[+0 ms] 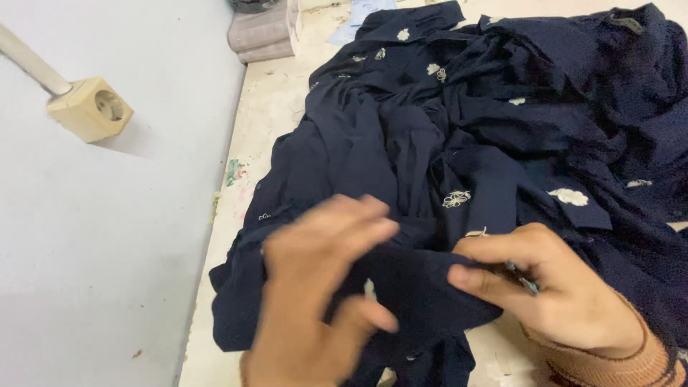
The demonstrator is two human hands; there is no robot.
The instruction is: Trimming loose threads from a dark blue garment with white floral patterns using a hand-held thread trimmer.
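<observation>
Over on the left, a pale grey wall (107, 236) runs alongside the worktable (276, 107), and a beige socket box (91, 108) sits on it with a cable conduit (29, 61) slanting off toward the top corner. At the far end of the table there's a stack of folded striped cloth (264, 32), and beside it a scrap of light blue paper or fabric (362, 14), half tucked under the dark heap. The tabletop is cream, stained with bits of colour near its left edge.

Now the hands. The left hand (319, 294) comes in from the bottom, fingers spread and slightly curled, lying on top of the cloth; it's motion-blurred, so whether it pinches a fold or merely presses on it is hard to tell. The right hand (552, 287), with a brown ribbed cuff (631, 362) at the wrist, is closed, thumb pushed against the forefinger, nipping the edge of the fabric. Something small and bluish-green (529, 285) peeks out between its fingers, too hidden to identify.

And the navy garment (459, 136) itself: a big crumpled mound covering most of the table, deep folds everywhere, dotted with small white embroidered flowers (456, 198). Its near edge lies under both hands, bunched at the table's front.
</observation>
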